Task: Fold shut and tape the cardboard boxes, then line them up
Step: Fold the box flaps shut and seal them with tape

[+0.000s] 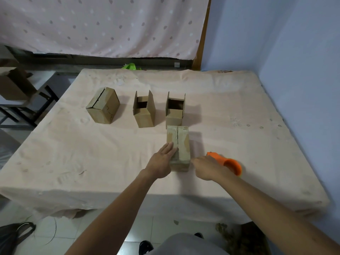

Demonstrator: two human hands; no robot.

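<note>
A closed cardboard box (181,142) with tape along its top seam stands nearest me on the pink-covered table (73,153). My left hand (161,161) lies flat on its left top flap, fingers straight. My right hand (207,167) is just right of the box, over the orange tape dispenser (231,163); whether it grips the dispenser is hidden. Behind stand two boxes with flaps up, one in the middle (144,112) and one to its right (174,109). A closed box (103,105) sits tilted at the far left.
A green object (131,66) shows past the table's far edge. Another cardboard box (12,85) rests on a dark-framed stand at the left. A blue wall runs along the right side. A dotted curtain hangs behind. Dark bags lie on the floor near my feet.
</note>
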